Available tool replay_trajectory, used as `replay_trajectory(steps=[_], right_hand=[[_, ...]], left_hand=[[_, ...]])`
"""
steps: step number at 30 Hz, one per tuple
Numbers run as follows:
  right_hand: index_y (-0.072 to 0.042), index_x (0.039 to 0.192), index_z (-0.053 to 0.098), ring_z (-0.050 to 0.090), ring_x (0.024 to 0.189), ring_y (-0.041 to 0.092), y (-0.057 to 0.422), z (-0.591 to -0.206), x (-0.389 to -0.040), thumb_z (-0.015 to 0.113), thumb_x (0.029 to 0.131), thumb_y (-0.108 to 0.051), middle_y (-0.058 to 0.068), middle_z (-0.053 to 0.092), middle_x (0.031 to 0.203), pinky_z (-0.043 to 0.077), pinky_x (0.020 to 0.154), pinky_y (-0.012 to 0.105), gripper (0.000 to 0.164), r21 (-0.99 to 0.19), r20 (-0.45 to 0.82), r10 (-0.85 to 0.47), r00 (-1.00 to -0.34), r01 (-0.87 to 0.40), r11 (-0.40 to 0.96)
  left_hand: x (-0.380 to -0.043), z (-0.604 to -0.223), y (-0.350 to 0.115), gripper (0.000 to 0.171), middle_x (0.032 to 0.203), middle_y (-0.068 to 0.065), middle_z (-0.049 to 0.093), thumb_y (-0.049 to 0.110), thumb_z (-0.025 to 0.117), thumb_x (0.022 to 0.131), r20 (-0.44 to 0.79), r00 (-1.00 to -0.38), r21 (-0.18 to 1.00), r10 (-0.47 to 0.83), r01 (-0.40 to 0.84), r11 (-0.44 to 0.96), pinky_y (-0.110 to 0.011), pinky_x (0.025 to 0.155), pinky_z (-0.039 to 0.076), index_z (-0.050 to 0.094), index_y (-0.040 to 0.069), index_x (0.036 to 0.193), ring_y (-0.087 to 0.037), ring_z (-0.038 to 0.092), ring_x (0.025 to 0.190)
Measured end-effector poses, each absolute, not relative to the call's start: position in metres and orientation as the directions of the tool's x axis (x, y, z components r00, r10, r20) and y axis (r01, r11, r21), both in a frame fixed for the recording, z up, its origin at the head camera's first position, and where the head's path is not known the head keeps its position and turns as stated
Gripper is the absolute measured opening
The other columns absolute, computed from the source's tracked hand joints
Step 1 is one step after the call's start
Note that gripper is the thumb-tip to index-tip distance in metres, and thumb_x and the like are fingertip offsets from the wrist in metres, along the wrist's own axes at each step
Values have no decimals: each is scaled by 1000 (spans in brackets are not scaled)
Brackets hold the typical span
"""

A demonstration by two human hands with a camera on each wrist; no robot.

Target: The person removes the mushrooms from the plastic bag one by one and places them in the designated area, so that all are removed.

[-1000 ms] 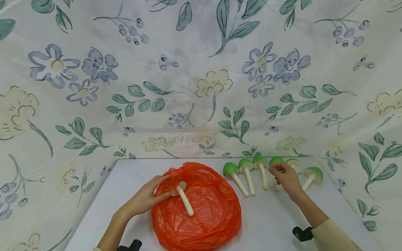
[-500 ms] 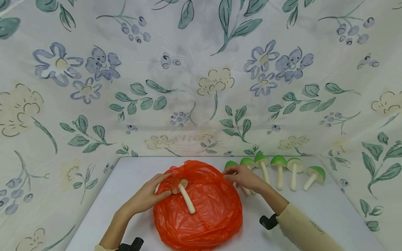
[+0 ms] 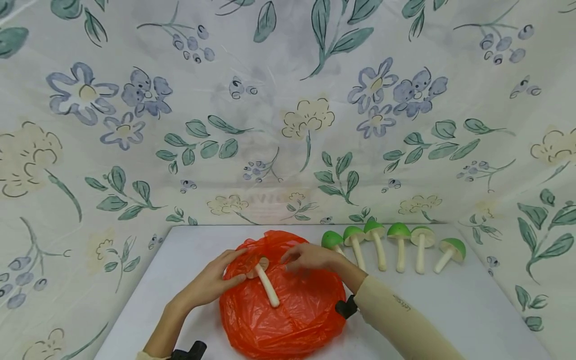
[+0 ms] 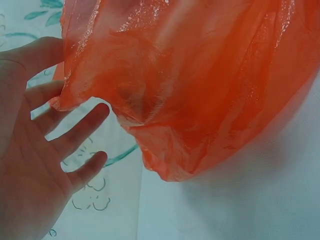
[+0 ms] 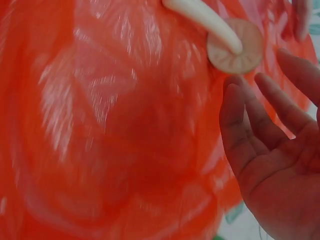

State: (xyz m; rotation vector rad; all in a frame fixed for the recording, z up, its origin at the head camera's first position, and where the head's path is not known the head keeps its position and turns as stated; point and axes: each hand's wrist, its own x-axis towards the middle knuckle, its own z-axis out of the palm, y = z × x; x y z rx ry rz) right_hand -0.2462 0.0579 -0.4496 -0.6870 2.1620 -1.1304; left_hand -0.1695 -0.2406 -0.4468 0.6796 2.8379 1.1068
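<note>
A red translucent plastic bag [image 3: 292,310] lies on the white table, bunched in a wide round shape. A toy mushroom [image 3: 268,287] with a cream stem lies on it, its cap's pale underside showing; in the right wrist view the mushroom [image 5: 205,20] is at the top. My left hand [image 3: 209,277] is at the bag's left rim with fingers spread; in the left wrist view thumb and index finger touch the film of the bag [image 4: 190,75]. My right hand [image 3: 310,257] is over the bag's far right part, fingers loosely bent, holding nothing. Its fingertips point toward the mushroom's cap.
A row of several green-capped toy mushrooms [image 3: 400,245] lies along the back right of the table [image 3: 405,310], the leftmost partly behind my right wrist. A floral-patterned cloth [image 3: 270,125] hangs behind the table. A black wrist device [image 3: 346,306] sits under my right forearm.
My right hand has moved left from the row of mushrooms, past the bag's right rim, to over the bag. The left hand, bag and mushroom on it have barely moved.
</note>
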Motion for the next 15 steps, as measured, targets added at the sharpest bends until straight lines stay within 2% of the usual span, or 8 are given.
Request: replay_trajectory(steps=[9,15], right_hand=[[-8,120,70,66,80,17,20,-462,-243,73,92,-18,0,72,91,56,71,29,30,-814,-303,-678,-670,-188,550],[-9,122,69,64,80,17,7,-465,-237,77,89,-22,0,69,89,55,73,29,36,-800,-352,-634,-689,-130,585]], left_hand=[[-170,-448,-243,67,140,-8,54,44,67,95,130,-908,659,399,380,649,-65,103,44,44,15,152,-38,50,132],[-169,-448,-244,67,140,-10,54,44,67,96,128,-903,657,411,388,647,-65,102,45,44,16,152,-39,50,132]])
